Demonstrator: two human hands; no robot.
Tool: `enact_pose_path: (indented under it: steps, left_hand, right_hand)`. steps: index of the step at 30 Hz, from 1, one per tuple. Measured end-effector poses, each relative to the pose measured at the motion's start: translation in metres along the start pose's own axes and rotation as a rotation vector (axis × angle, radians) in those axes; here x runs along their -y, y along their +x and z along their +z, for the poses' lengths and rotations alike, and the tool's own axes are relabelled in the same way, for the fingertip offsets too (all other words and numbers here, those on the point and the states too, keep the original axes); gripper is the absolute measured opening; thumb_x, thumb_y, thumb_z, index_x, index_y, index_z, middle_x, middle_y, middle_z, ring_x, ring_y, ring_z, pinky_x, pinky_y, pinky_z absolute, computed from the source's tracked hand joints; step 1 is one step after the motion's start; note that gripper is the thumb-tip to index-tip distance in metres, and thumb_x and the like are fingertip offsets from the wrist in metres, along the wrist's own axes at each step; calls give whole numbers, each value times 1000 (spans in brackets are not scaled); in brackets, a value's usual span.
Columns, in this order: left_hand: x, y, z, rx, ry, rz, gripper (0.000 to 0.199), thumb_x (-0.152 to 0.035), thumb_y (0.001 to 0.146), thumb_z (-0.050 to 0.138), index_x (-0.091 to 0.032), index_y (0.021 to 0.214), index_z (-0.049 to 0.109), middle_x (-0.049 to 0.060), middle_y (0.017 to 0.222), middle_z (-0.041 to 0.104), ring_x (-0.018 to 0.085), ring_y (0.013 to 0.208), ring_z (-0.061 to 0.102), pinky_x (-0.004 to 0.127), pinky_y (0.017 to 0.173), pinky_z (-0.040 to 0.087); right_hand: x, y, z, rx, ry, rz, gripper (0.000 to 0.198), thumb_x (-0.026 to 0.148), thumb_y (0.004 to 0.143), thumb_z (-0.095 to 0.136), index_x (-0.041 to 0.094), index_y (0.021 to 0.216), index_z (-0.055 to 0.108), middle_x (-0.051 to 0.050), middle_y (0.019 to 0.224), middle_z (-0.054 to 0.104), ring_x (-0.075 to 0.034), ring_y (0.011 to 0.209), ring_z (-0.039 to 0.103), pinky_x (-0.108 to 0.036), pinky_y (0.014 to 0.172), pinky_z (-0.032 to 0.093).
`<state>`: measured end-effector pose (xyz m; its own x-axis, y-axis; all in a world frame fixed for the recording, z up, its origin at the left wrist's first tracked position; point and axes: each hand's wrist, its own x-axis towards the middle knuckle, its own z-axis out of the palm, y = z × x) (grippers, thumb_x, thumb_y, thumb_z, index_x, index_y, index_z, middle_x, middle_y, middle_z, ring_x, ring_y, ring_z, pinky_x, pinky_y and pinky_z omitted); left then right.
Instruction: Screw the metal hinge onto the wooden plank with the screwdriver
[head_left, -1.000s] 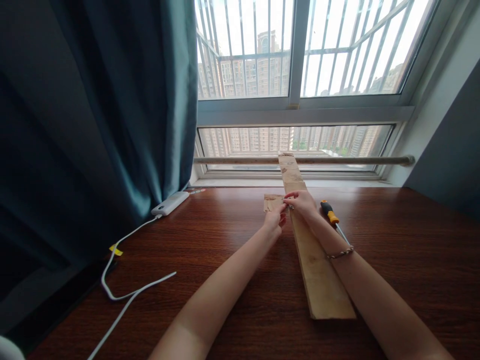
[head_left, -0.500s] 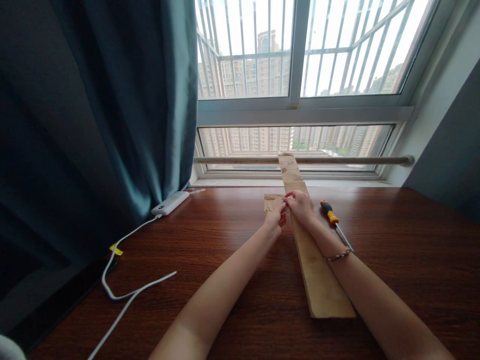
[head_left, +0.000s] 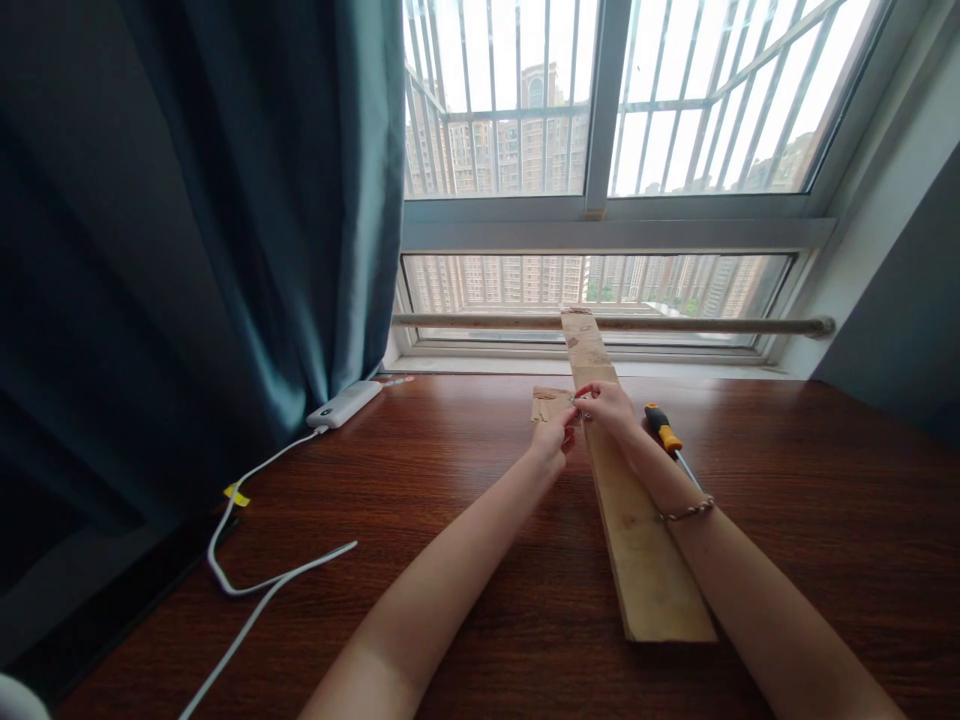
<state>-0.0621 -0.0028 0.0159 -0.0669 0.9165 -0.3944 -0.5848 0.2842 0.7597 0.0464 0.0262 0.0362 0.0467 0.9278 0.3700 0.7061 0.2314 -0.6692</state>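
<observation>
My left hand [head_left: 553, 436] and my right hand [head_left: 606, 408] meet fingertip to fingertip at the left edge of a long wooden board [head_left: 645, 540]. Both are closed in a pinch around something tiny, with a small glint at the fingertips, too small to name. My right wrist and forearm pass over the board. Just behind my left hand lies a small piece of wood or cardboard [head_left: 550, 402] with torn brown patches. To the right of my right hand rests a screwdriver [head_left: 664, 430] with a black and yellow handle; my forearm hides its tip.
A white power bank [head_left: 345, 404] with a white cable [head_left: 259, 585] lies on the left of the brown wooden table [head_left: 420, 480]. A yellow tag [head_left: 237, 495] sits by the cable. Beyond are a blue curtain [head_left: 300, 200], a horizontal rail [head_left: 697, 325] and a barred window.
The view has shifted slightly, so everything sits a little further right. My right fingers have moved slightly at the pinch; the small glint shows more now.
</observation>
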Motion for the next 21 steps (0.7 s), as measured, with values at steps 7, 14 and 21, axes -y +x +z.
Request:
enact_pose_path:
  steps: [7,14,21]
  left_hand:
    - [1,-1,-1,-8,6,21,22,-19,61,79,-14,70,60,-3,58,54,3,44,38,19,47,32]
    - [0,0,-2,6,9,11,20,-18,63,77,-14,68,59,-4,53,51,3,43,39,18,45,32]
    - [2,3,-3,2,14,42,28,-22,56,82,-14,68,59,-5,54,51,3,42,38,18,44,31]
  right_hand:
    - [-6,3,1,-14,81,-4,22,31,65,62,18,79,74,1,51,56,-14,52,52,-23,47,34]
    - [-4,3,0,-20,113,26,24,34,63,66,16,76,74,4,47,46,-10,47,43,-21,43,26]
    - [-5,4,0,21,184,40,24,30,62,68,15,80,76,4,49,51,-10,49,44,-20,44,28]
